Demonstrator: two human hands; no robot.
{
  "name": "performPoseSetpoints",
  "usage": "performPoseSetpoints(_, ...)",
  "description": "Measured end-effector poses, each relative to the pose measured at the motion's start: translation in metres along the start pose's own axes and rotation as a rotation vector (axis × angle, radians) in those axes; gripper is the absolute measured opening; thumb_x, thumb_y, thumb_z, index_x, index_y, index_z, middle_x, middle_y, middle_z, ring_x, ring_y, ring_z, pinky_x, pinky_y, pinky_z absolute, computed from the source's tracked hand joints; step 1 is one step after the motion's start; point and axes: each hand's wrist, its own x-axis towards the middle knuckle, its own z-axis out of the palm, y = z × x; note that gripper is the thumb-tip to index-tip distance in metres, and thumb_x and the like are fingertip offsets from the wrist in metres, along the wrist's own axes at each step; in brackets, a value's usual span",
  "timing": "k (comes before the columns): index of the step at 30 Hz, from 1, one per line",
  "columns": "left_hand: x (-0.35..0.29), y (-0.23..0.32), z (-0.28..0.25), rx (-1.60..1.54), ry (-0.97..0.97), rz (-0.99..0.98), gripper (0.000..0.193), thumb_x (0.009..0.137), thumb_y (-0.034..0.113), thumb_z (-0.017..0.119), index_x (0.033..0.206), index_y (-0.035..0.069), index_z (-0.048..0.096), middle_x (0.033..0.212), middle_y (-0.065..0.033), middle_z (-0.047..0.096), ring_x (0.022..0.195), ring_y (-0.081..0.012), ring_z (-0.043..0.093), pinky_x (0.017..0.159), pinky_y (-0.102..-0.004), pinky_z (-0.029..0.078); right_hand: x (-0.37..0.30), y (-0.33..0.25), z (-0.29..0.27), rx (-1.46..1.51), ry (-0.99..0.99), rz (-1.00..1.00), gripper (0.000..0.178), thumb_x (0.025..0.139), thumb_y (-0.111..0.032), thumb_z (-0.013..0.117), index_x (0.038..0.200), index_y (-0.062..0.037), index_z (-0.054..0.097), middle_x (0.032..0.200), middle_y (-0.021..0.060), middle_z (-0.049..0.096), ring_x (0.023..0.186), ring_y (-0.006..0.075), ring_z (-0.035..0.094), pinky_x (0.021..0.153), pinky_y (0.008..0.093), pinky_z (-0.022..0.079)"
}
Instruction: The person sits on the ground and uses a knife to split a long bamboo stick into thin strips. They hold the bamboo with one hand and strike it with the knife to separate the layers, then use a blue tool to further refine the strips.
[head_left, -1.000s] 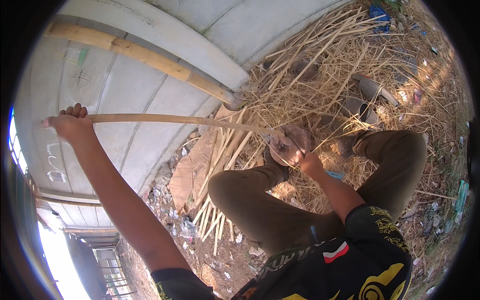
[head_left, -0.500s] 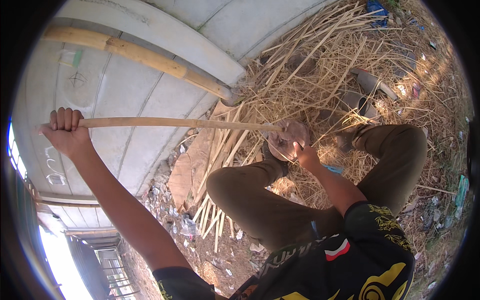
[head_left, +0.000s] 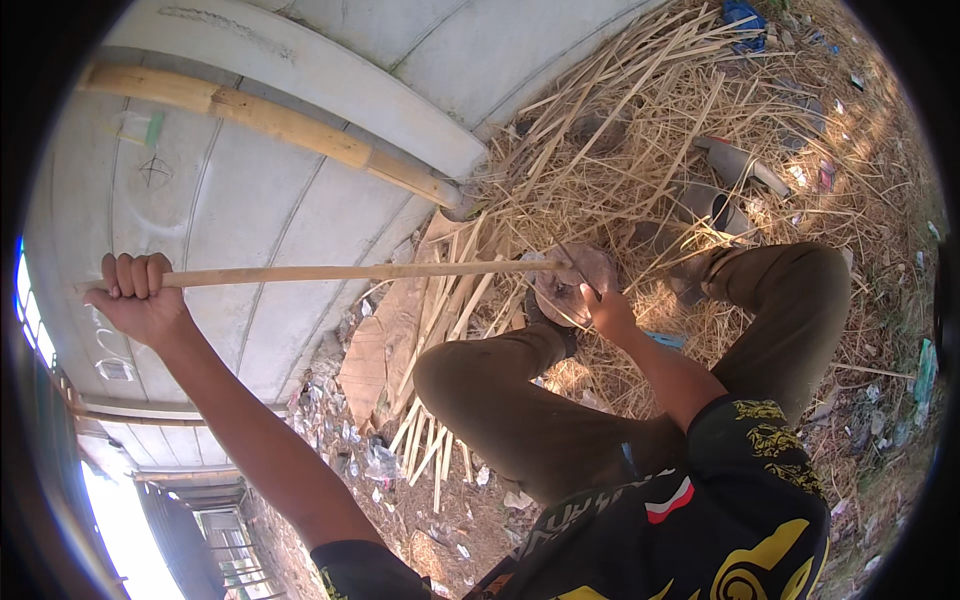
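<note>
A long, thin bamboo strip [head_left: 370, 272] runs almost level from the left to a round, flat-topped block [head_left: 562, 302] between my feet. My left hand [head_left: 140, 290] is wrapped round its far left end, with the arm stretched out. The strip's other end lies on the block, whose material I cannot make out. My right hand [head_left: 608, 312] is closed at the block's right side on a knife; its narrow dark blade [head_left: 573, 262] points up and left across the strip's end. The knife's handle is hidden in my fingers.
Split bamboo strips [head_left: 470, 300] lie by the block on brown cardboard [head_left: 370, 360]. Shavings [head_left: 640, 150] cover the ground ahead. A thick bamboo pole [head_left: 280, 125] leans along the pale panel wall [head_left: 240, 220]. Grey broken pipe pieces [head_left: 740, 165] lie beyond my right knee.
My left hand has lowered slightly, bringing the strip closer to level. The knife blade now shows across the strip's end; my right hand has barely moved.
</note>
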Motion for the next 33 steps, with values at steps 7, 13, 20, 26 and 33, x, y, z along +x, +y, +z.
performPoseSetpoints(7,0.018,-0.016,0.021,-0.210,-0.182,-0.044,0.066,0.094,0.072,0.028,0.060,0.015,0.031,0.044,0.0057,0.020,0.036,-0.0051,0.011,0.033,-0.0206,0.013,0.004,0.028,0.009,0.280,0.069,-0.162,0.069,0.094,-0.059,0.051,0.085,0.0074,0.068,0.071,0.0254,0.064,0.072,0.0415,0.062,0.071,0.0459,0.049)
performPoseSetpoints(13,0.017,-0.022,0.027,-0.357,-0.242,-0.057,0.068,0.092,0.075,0.027,0.058,0.017,0.032,0.041,0.0070,0.023,0.033,-0.0023,0.014,0.031,-0.0177,0.012,0.010,-0.007,-0.008,0.080,-0.037,0.064,0.077,0.092,-0.066,0.046,0.083,0.0085,0.066,0.069,0.0246,0.062,0.070,0.0381,0.061,0.068,0.0458,0.047)
performPoseSetpoints(20,0.011,-0.012,0.029,-0.427,-0.260,-0.041,0.067,0.093,0.074,0.031,0.058,0.017,0.033,0.041,0.0072,0.024,0.032,-0.0017,0.014,0.030,-0.0173,0.011,-0.014,-0.002,0.004,0.151,-0.156,-0.007,0.078,0.093,-0.066,0.045,0.079,0.0067,0.066,0.062,0.0229,0.060,0.064,0.0385,0.062,0.064,0.0483,0.047)
performPoseSetpoints(26,0.002,-0.019,0.021,-0.467,-0.255,-0.029,0.066,0.093,0.072,0.036,0.058,0.016,0.035,0.040,0.0069,0.025,0.031,-0.0015,0.014,0.029,-0.0174,0.011,0.012,-0.007,0.007,0.089,-0.062,0.096,0.078,0.091,-0.067,0.048,0.083,0.0085,0.067,0.074,0.0260,0.064,0.077,0.0408,0.066,0.073,0.0482,0.049)
performPoseSetpoints(33,0.004,-0.035,0.039,-0.841,-0.495,-0.017,0.052,0.097,0.047,0.055,0.059,0.015,0.039,0.039,0.0064,0.030,0.029,-0.0002,0.023,0.028,-0.0166,0.017,-0.001,0.019,0.012,0.098,-0.188,0.103,0.078,0.089,-0.070,0.047,0.079,0.0041,0.067,0.069,0.0240,0.062,0.080,0.0374,0.067,0.076,0.0457,0.050)
